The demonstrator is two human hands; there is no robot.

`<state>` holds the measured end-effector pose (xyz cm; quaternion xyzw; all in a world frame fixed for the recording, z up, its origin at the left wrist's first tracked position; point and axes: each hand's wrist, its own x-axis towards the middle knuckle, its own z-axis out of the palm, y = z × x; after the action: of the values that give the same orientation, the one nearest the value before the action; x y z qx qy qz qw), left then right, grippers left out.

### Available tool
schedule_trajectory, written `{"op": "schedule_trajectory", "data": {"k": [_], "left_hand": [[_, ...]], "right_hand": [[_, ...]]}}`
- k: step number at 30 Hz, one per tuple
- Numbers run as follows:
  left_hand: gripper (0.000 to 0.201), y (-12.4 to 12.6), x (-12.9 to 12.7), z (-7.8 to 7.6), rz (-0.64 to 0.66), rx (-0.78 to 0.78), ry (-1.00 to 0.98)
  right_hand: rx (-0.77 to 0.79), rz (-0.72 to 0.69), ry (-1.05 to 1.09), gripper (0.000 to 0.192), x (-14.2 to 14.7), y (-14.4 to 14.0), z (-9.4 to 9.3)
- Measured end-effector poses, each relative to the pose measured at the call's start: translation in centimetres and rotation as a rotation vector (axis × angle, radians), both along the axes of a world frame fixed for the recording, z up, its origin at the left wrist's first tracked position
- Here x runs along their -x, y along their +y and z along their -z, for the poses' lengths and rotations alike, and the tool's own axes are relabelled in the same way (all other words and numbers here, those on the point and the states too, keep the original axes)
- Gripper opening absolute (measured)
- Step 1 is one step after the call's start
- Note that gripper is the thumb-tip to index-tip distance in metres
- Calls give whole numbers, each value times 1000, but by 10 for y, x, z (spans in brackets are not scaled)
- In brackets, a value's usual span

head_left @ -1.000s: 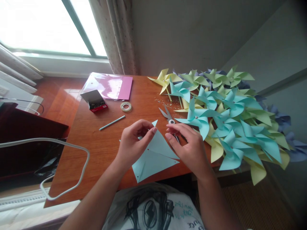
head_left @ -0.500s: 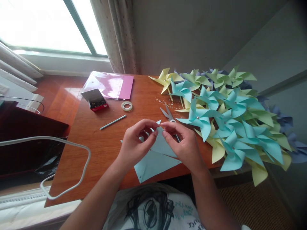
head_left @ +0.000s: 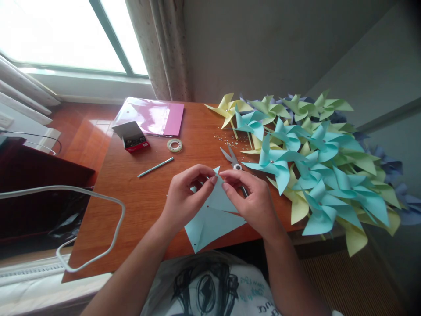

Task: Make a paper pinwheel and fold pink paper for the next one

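Observation:
A light blue paper pinwheel sheet (head_left: pixel 208 224), with cut slits and small punched holes, is under and between my hands. My left hand (head_left: pixel 190 191) pinches its far corner between thumb and index finger. Opposite it, my right hand (head_left: pixel 248 193) has thumb and index finger closed on the paper near the same corner. The fingertips almost meet, and whether something small is also between them cannot be seen. A pair of scissors (head_left: pixel 231 157) lies just beyond my right hand, blades pointing away, handles partly hidden by that hand.
Many finished paper pinwheels (head_left: pixel 278 164) crowd the right side. Tiny beads (head_left: pixel 226 139) are scattered beside them. A blue paper stick (head_left: pixel 155 167), a tape roll (head_left: pixel 174 145), an open small box (head_left: pixel 135 142) and pink paper in a clear sleeve (head_left: pixel 173 119) lie left. A white cable (head_left: pixel 120 224) loops at the edge.
The near part of the blue paper has shifted and turned slightly. My fingertips have moved a little at its far corner, both hands staying nearly in place.

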<state>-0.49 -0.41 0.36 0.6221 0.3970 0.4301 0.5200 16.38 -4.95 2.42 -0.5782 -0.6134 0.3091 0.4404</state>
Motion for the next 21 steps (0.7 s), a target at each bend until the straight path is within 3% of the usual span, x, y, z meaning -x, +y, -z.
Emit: {"op": "schedule_trajectory", "data": {"k": [13,16,21], "left_hand": [[16,2,0,-11,92,293,-164],[14,2,-1,-13,2,238,-131],[7,-1,-1,-15,-236,36,-150]], "right_hand": [[-20,-23,-24,19,0,1,0],[-19,20,-15,16,-1,2,3],[-2,245,191,11,-7,1,15]]}}
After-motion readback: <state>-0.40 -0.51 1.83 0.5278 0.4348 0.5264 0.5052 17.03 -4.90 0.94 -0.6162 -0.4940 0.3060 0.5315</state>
